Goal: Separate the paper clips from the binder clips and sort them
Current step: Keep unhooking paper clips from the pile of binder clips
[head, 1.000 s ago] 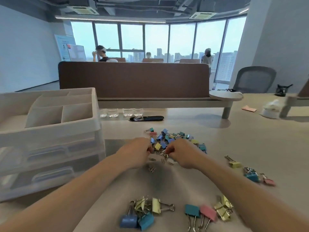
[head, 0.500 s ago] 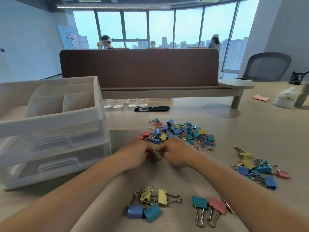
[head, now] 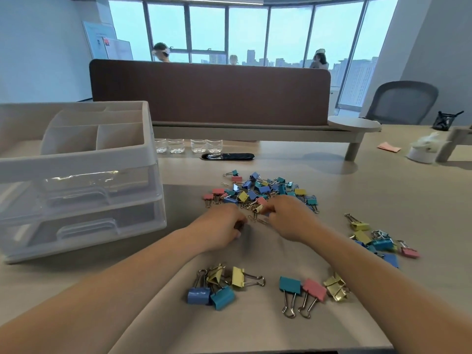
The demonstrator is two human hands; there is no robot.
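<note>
While I watch the mixed clip pile | left hand curled, hold unclear | right hand fingertips curled beside paper clips, grip unclear.

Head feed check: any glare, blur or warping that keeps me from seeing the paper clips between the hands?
Head view: the windows are bright behind, but the desk is evenly lit; glare streaks the clear drawer unit; the wide lens stretches the forearms at the edges; the paper clips between the left hand and right hand look small and soft, hard to count.
</note>
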